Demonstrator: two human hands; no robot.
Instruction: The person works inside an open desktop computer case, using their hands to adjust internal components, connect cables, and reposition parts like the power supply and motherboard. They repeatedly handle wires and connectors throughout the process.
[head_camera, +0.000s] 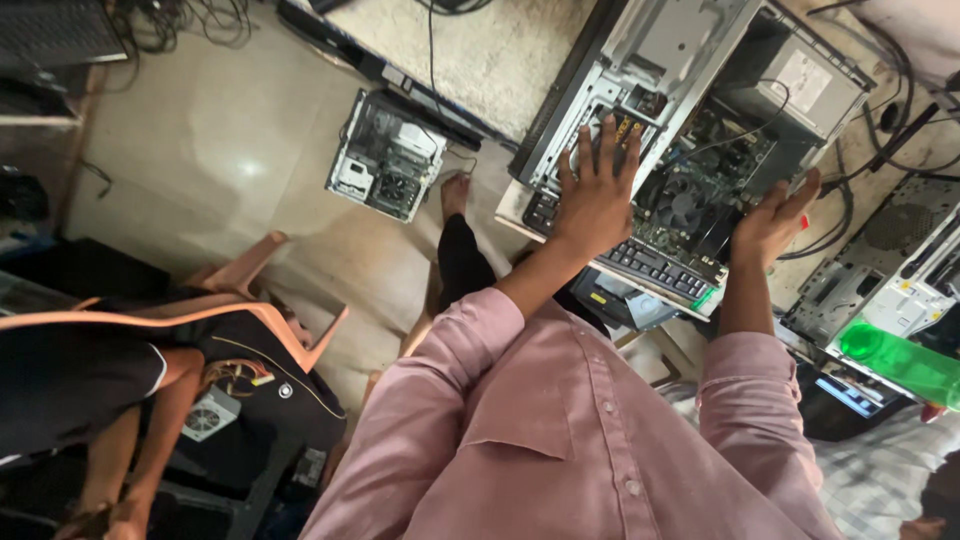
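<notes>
- Lying opened on a keyboard, a desktop computer case is being steadied.
- Its metal frame is being pressed by the left hand, fingers spread flat, nothing gripped.
- Its right edge is being touched by the right hand, open.

One head camera looks steeply down, close over the open computer case.

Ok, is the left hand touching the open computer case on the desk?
Touching. In the head view, the left hand lies flat, fingers spread, on the open computer case, with no gap visible beneath the palm.
</notes>
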